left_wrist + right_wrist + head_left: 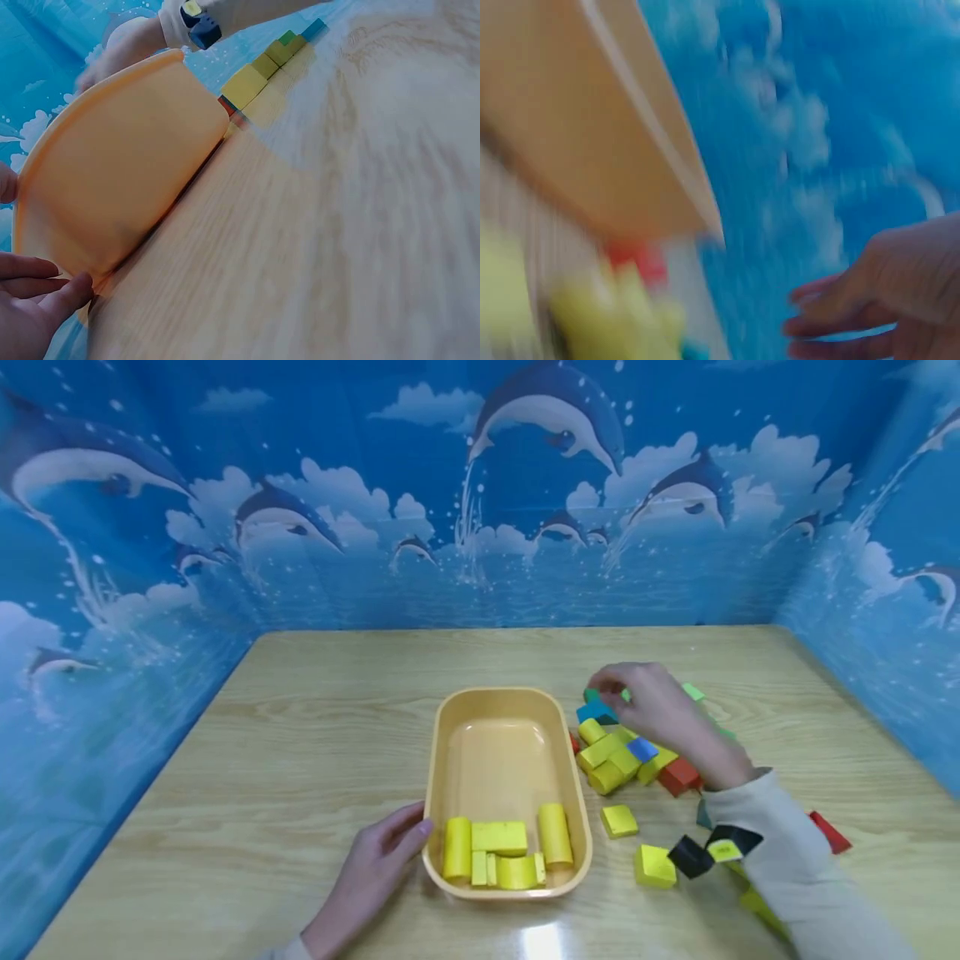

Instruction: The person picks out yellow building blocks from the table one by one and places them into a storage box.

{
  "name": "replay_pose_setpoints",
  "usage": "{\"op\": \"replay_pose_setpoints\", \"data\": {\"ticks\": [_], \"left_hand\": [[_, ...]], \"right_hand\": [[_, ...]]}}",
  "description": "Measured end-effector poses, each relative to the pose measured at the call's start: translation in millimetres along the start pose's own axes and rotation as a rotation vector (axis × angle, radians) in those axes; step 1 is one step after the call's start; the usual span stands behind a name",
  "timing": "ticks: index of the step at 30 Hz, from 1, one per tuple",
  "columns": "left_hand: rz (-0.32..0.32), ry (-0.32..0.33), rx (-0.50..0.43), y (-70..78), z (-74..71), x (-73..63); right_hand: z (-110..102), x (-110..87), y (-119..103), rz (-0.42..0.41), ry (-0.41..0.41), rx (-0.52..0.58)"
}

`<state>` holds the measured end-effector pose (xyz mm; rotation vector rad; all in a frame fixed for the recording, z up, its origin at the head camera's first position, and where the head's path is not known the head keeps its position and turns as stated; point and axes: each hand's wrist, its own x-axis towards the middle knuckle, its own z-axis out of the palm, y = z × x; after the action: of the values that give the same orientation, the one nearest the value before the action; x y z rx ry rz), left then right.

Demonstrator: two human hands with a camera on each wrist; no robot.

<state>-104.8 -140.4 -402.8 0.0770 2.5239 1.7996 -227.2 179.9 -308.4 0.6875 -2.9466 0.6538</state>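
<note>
A tan plastic tray [495,752] stands on the table with several yellow blocks [498,837] at its near end. My left hand [378,856] holds the tray's left side, the thumb at the rim; in the left wrist view, its fingers [71,296] touch the outer wall. To the right of the tray, my right hand [652,702] hovers over the far part of a block pile, beside blue [597,712] and green [592,695] blocks. In the blurred right wrist view its fingers [832,322] are loosely bent, with no block visible between them.
Yellow blocks [611,756], a small blue block [642,749] and a red block [680,775] lie in the pile. Nearer me are loose yellow blocks [656,867] and a red piece [829,832]. A dolphin-printed blue backdrop [480,577] surrounds the table.
</note>
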Motion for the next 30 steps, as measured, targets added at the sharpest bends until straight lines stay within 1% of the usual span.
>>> {"op": "replay_pose_setpoints", "data": {"ticks": [1, 3, 4, 6, 8, 10, 12, 13, 16, 19, 21, 23, 26, 28, 29, 30], "left_hand": [[0.000, 0.000, -0.001, 0.0, -0.3, -0.3], [-0.002, 0.000, 0.000, -0.2, -1.0, -0.9], [-0.004, -0.001, -0.003, -0.3, -1.2, -1.3], [-0.005, -0.001, -0.008, -0.4, -1.5, -2.3], [-0.009, 0.001, -0.010, -0.4, -1.7, -3.3], [-0.016, 0.000, -0.015, -0.1, -1.8, -4.4], [-0.026, 0.001, -0.014, 0.2, -1.9, -5.4], [-0.031, 0.001, -0.015, 0.4, -1.9, -5.8], [-0.039, 0.001, -0.013, 1.0, -1.9, -6.6], [-0.042, 0.006, -0.009, 1.7, -2.0, -6.1], [-0.041, 0.007, -0.010, 2.0, -1.8, -5.0], [-0.038, 0.005, -0.009, 1.8, -1.4, -3.8], [-0.033, -0.001, -0.010, 1.3, -0.3, -2.2], [-0.030, -0.005, -0.007, 1.1, 0.5, -1.5], [-0.031, -0.006, -0.006, 1.2, 0.8, -1.2], [-0.032, -0.006, -0.004, 1.2, 1.0, -0.9]], "right_hand": [[-5.2, -1.3, 14.4, 0.050, -0.033, -0.042], [-11.0, -7.9, 39.9, 0.126, -0.126, -0.098], [-12.2, -12.8, 51.2, 0.144, -0.170, -0.107], [-12.1, -25.5, 70.3, 0.146, -0.208, -0.107], [-11.9, -40.7, 84.0, 0.126, -0.191, -0.100], [-12.0, -56.3, 93.3, 0.101, -0.135, -0.088], [-12.8, -70.8, 97.7, 0.096, -0.087, -0.074], [-13.3, -77.0, 98.6, 0.101, -0.077, -0.068], [-12.9, -91.8, 98.7, 0.088, -0.089, -0.063], [-9.7, -98.3, 95.6, 0.056, -0.095, -0.089], [-8.0, -98.9, 92.6, 0.022, -0.071, -0.118], [-7.4, -97.6, 86.6, -0.005, -0.040, -0.115], [-8.2, -94.0, 66.0, -0.077, 0.010, -0.085], [-5.7, -90.1, 45.1, -0.151, 0.060, -0.045], [-3.0, -87.5, 33.4, -0.195, 0.087, -0.011], [0.4, -84.3, 21.2, -0.235, 0.095, 0.032]]}}
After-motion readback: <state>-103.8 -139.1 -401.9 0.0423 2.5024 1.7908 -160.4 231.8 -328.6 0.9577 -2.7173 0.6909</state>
